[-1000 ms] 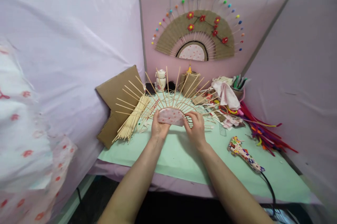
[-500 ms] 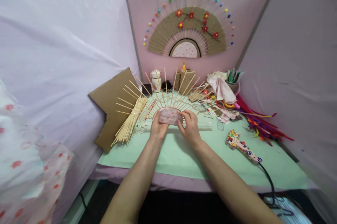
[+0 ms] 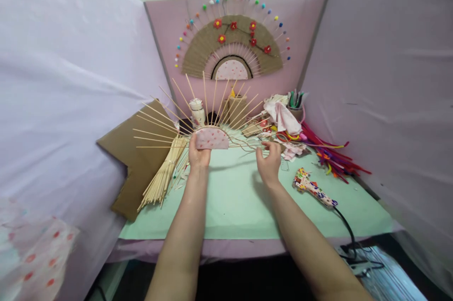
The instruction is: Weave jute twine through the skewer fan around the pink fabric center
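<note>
My left hand [image 3: 199,154] is closed on the lower left of a fan frame, thumb in front. The fan frame has a half-round base [image 3: 212,138] covered in pale pink cloth with red dots, and thin wooden sticks [image 3: 173,101] spread from its curved edge. It is held upright above the table. To its right, my right hand [image 3: 269,162] is apart from the base, fingers curved and thumb separated from them. Loose twine [image 3: 244,143] trails from the base's right side toward this hand; I see no clear grip on it.
A bundle of sticks [image 3: 161,173] and cardboard [image 3: 130,150] lie left. A glue gun [image 3: 314,188] with a black cord lies right, near pipe cleaners [image 3: 339,162]. Twine rolls [image 3: 238,108] and a white bottle [image 3: 197,111] stand behind. A flowered fan [image 3: 231,44] hangs on the back panel.
My right hand has let go of the cloth-covered base and moved right. My left hand keeps its hold, and the fan frame is raised and shows its dotted cloth more squarely. The view has shifted.
</note>
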The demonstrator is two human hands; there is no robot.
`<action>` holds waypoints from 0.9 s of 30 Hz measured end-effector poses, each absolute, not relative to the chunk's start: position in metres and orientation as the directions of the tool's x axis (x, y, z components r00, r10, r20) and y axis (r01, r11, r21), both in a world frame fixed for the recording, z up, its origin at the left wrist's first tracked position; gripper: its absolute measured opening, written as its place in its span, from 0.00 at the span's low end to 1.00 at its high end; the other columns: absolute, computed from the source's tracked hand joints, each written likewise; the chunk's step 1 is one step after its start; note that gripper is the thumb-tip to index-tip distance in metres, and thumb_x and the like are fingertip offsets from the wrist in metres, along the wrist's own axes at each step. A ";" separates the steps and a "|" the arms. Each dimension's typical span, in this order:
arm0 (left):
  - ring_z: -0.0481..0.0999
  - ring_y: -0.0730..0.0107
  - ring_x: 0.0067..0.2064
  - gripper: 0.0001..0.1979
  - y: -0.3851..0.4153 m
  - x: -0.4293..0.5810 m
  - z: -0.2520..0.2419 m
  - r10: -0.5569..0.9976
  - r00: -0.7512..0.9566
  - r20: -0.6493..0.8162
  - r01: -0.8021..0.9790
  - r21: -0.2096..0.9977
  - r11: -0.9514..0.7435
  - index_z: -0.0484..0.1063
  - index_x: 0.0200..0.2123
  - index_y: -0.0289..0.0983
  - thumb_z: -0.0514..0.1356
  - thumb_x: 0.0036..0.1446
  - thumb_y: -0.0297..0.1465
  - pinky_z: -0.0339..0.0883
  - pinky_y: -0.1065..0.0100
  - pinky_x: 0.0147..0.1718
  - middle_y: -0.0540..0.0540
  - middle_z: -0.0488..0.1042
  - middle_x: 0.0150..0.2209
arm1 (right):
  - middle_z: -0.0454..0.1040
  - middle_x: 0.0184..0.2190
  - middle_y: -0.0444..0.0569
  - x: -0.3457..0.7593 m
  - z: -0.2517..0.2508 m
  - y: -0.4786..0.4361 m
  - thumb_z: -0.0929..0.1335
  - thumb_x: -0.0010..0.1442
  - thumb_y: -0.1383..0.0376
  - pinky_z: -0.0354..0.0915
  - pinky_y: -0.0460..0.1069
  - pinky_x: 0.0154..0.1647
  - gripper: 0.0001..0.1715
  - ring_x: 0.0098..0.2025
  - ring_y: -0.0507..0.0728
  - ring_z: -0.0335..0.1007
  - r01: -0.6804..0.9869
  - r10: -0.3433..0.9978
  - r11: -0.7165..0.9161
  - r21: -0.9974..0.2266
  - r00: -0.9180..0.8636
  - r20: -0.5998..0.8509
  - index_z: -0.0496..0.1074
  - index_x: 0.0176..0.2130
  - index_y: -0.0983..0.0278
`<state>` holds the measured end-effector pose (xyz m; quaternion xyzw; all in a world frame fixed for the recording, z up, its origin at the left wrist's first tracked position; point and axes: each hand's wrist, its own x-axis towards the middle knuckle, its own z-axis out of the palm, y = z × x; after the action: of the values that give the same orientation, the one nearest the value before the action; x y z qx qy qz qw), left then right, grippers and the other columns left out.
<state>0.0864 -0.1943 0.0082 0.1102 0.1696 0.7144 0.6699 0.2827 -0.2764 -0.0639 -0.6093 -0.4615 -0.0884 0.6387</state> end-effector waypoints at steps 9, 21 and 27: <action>0.78 0.69 0.41 0.03 -0.207 0.094 0.051 1.000 -0.013 -0.002 -0.894 0.449 -0.010 0.73 0.34 0.35 0.59 0.58 0.28 0.66 0.57 0.55 0.48 0.79 0.33 | 0.71 0.36 0.51 0.328 -0.072 -0.252 0.72 0.36 0.66 0.64 0.59 0.49 0.23 0.43 0.63 0.67 0.462 0.617 0.068 -0.884 0.677 0.401 0.66 0.35 0.62; 0.77 0.65 0.50 0.04 -0.207 0.104 0.101 0.997 0.068 0.032 -0.905 0.422 0.048 0.73 0.37 0.36 0.60 0.60 0.29 0.62 0.52 0.59 0.46 0.80 0.36 | 0.74 0.51 0.52 0.318 -0.042 -0.233 0.78 0.37 0.62 0.66 0.51 0.51 0.44 0.51 0.58 0.71 0.281 0.863 0.053 -0.958 0.469 0.186 0.65 0.53 0.60; 0.78 0.64 0.49 0.05 -0.214 0.098 0.103 0.997 0.071 0.022 -0.900 0.432 0.054 0.73 0.39 0.35 0.60 0.59 0.29 0.61 0.50 0.59 0.46 0.80 0.36 | 0.75 0.22 0.45 0.342 -0.027 -0.220 0.75 0.45 0.63 0.67 0.47 0.31 0.16 0.26 0.54 0.71 0.305 0.954 0.058 -0.950 0.263 0.143 0.76 0.36 0.67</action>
<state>0.0984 -0.2138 0.1035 0.1694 0.1434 0.6664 0.7118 0.3415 -0.2203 -0.0271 -0.6085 -0.5176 0.3174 0.5110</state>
